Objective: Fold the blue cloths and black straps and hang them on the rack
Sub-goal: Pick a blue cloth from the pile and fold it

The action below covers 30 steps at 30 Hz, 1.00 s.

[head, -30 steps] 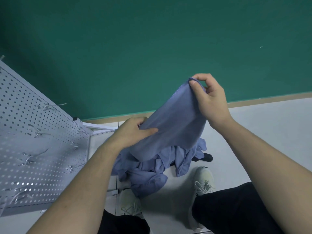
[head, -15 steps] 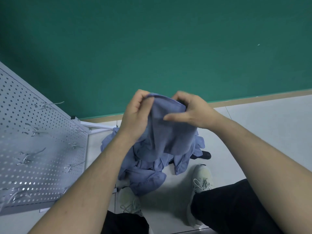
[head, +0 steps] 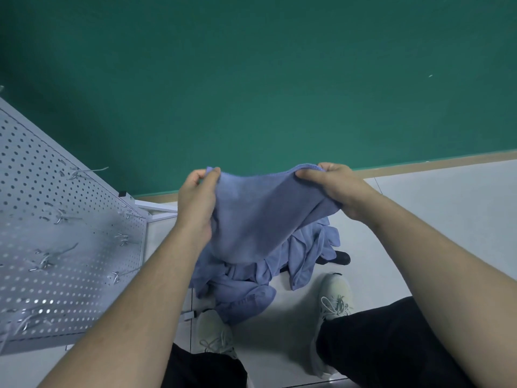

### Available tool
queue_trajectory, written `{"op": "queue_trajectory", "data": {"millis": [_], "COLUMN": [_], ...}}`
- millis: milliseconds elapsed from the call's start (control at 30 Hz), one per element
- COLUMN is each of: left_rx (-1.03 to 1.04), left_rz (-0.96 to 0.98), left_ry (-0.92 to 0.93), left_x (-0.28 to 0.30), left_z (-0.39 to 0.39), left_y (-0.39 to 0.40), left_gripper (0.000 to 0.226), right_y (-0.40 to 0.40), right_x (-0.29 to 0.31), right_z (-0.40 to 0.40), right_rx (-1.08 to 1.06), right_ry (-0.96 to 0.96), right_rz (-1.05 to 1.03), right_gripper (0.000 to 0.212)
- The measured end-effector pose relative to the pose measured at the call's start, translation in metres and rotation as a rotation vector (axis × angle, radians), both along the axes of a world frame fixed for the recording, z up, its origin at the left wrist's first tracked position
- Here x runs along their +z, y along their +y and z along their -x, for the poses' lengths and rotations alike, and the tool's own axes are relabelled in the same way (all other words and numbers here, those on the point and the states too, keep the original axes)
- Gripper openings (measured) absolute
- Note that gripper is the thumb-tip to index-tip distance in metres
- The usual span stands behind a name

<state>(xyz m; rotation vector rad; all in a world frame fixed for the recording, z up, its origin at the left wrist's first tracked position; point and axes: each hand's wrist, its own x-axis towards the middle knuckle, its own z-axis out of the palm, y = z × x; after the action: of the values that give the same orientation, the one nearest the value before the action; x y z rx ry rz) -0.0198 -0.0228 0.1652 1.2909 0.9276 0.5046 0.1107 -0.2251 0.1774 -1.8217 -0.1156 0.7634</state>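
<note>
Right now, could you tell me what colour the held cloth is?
Plain blue cloth, head view.

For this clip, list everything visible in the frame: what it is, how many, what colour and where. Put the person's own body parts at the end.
held cloth: one, blue, stretched between both hands at centre
cloth pile: several, exact count unclear, blue, crumpled on the floor beneath the held cloth
dark object: one, black, partly hidden behind the pile; cannot tell if it is a strap
rack: one, white pegboard panel, at left
hooks: several, metal, on the rack, all bare
wall: one, green, behind
floor: pale grey, at right and below
shoes: two, white, at bottom
trousers: black, at bottom
left hand: pinches the cloth's top left corner
right hand: grips the cloth's top right edge
</note>
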Motion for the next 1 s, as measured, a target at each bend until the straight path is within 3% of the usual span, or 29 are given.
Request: {"op": "queue_trajectory", "data": {"millis": [133,233,300,367,433,633,733,900,1000], "left_rx": [0.060,-0.084,-0.168,-0.227,-0.257,-0.155,-0.168,-0.164,-0.167], "left_rz": [0.140,0.045,-0.025,-0.064,-0.084,0.070,0.137,0.324,0.375], "left_ry": [-0.094,-0.130,-0.119,-0.126,-0.142,-0.152,-0.155,-0.174,-0.209], "left_x": [0.003,0.008,0.012,0.014,0.013,0.009,0.007,0.007,0.011], "left_z": [-0.005,-0.006,-0.006,-0.006,-0.006,-0.009,-0.009,-0.011,-0.011], "left_y": [-0.017,-0.038,-0.050,-0.059,-0.066,-0.062,-0.059,-0.058,-0.056], "left_gripper": [0.019,0.011,0.004,0.004,0.010,0.010,0.012,0.008,0.006], "right_y": [0.017,0.028,0.034,0.039,0.041,0.042,0.042,0.041,0.041], "right_x": [0.000,0.001,0.001,0.005,0.007,0.018,0.019,0.014,0.009], "right_z": [0.010,0.019,0.023,0.029,0.033,0.039,0.044,0.045,0.042], "right_rx": [-0.127,-0.130,-0.139,-0.134,-0.127,-0.199,-0.045,0.184,0.294], "right_ry": [0.132,0.256,0.368,0.431,0.444,0.336,0.155,-0.511,-0.741], "right_rz": [-0.158,-0.300,-0.385,-0.459,-0.512,-0.619,-0.516,-0.113,-0.102], "right_gripper": [0.036,0.017,0.032,0.023,0.008,0.024,0.032,0.033,0.034]}}
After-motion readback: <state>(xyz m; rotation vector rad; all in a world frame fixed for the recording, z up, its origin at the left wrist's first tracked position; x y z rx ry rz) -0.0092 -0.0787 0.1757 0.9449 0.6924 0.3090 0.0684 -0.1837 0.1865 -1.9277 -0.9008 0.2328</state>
